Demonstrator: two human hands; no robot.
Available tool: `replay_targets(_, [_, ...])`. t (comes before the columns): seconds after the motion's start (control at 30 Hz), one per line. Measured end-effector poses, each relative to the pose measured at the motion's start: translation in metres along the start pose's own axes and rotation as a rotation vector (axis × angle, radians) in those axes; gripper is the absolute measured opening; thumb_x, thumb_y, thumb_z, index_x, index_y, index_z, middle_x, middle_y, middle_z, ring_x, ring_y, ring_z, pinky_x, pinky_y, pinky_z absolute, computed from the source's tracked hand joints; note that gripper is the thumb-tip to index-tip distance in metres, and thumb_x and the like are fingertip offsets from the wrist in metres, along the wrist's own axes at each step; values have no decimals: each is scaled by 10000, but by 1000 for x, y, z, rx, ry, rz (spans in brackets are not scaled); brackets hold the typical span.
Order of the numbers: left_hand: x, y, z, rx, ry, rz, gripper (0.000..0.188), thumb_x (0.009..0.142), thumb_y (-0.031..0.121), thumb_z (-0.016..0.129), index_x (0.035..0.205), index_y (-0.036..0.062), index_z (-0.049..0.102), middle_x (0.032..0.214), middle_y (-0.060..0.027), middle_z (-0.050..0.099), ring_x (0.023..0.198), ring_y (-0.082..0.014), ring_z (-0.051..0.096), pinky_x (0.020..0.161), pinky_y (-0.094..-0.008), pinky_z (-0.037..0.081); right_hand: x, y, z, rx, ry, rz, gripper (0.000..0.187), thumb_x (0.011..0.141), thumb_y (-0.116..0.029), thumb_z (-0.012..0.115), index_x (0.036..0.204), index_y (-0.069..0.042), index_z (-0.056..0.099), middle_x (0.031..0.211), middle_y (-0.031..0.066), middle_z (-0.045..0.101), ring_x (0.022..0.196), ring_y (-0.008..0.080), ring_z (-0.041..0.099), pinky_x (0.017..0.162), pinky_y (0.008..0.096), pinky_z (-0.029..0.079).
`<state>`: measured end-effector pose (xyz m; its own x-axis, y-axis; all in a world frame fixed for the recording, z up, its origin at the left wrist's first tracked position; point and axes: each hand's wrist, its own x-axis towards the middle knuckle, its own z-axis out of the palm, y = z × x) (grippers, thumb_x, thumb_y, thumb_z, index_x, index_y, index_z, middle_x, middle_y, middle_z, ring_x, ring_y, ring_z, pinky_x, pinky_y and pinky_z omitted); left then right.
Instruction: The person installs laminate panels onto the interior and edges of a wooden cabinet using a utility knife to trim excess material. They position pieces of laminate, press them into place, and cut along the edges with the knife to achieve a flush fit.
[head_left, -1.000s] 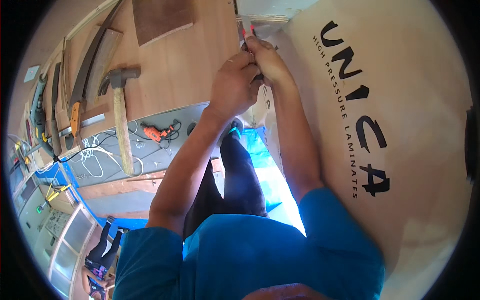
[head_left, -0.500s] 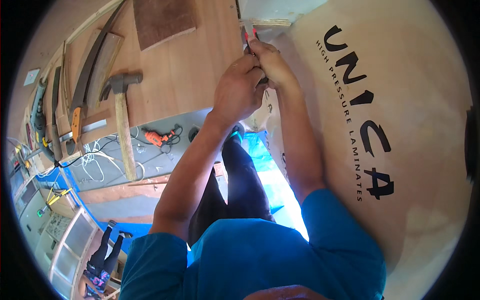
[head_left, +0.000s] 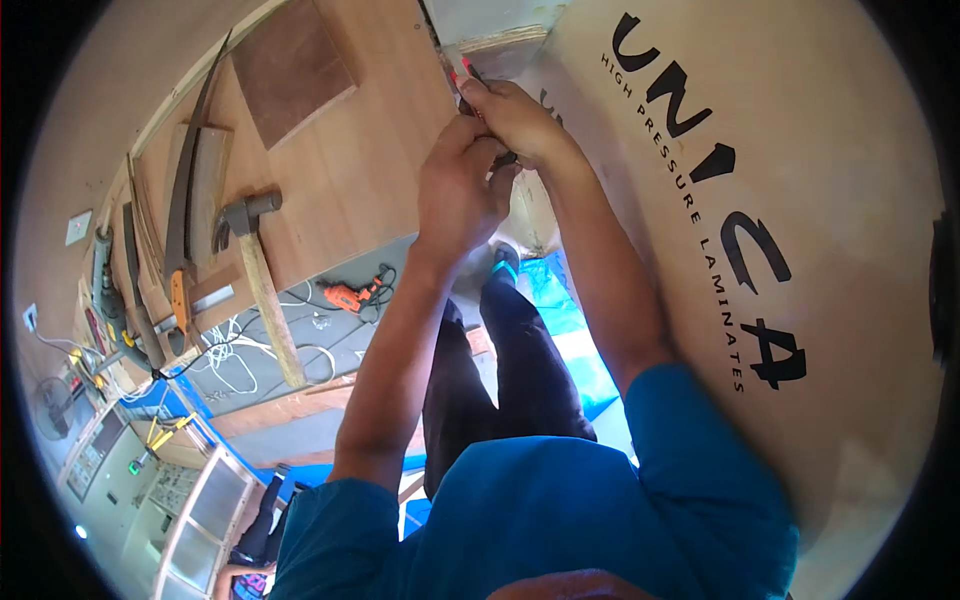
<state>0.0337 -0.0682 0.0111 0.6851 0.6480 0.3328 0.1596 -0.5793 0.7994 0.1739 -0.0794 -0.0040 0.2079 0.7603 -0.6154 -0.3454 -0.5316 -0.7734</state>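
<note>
Both my hands are closed together at the panel's right edge, near the corner by the wall. My right hand [head_left: 518, 118] wraps round a slim dark tool with two red tips [head_left: 468, 68]; its exact kind is hidden by my fingers. Close below and to the left, my left hand [head_left: 462, 185] is closed too, touching the right hand, its fingers curled at the tool's dark lower end. Beyond the red tips lies the edge of a layered board [head_left: 505, 38].
On the wooden panel [head_left: 370, 150] lie a claw hammer [head_left: 262, 280], a handsaw [head_left: 190, 200], a brown board [head_left: 290, 75] and a drill [head_left: 108, 280]. An orange power tool [head_left: 350, 297] and cords lie on the floor. A large printed tan sheet [head_left: 830, 230] stands at right.
The view has shifted, so the bench tools appear farther right and lower. My hands keep their hold at the same corner, and the red tips remain above my right thumb.
</note>
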Motion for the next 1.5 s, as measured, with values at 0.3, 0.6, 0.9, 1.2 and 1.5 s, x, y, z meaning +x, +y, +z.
replay_targets(0.3, [2,3,3,-2,3,-38,211,694,-50,797,858,0,674,917,-104,603,725,-230,643,621,-336,542,10,-1,-1,-91,29,-28,457,1022,-448,558,1017,1,644,751,46,611,541,144,528,477,317,446])
replay_targets(0.6, [0,-1,-8,-12,-155,228,218,715,43,847,861,13,687,931,-111,646,737,-188,636,631,-303,518,-43,18,-19,-26,5,-61,420,1027,-454,549,923,-52,614,737,34,593,573,129,551,506,301,458])
replay_targets(0.9, [-21,40,-16,-469,18,-429,457,953,213,711,1290,-41,536,968,-119,667,826,-165,652,709,-312,534,-100,17,34,402,189,-261,614,1056,-591,381,1335,-70,547,934,49,619,779,142,594,671,299,503])
replay_targets(1.2, [-70,29,-67,-827,353,-674,226,971,190,691,1118,24,648,904,-24,643,758,-82,595,668,-233,473,-47,3,22,-225,217,-661,359,1037,-259,468,1276,-75,664,1290,106,629,1212,226,566,1037,366,436])
replay_targets(1.5, [-163,29,-120,-804,246,-744,274,933,185,750,1134,22,660,906,-13,637,768,-100,585,659,-262,483,15,20,-13,-1146,607,-1166,503,791,19,607,1274,-116,649,1203,114,662,1189,318,566,972,452,469])
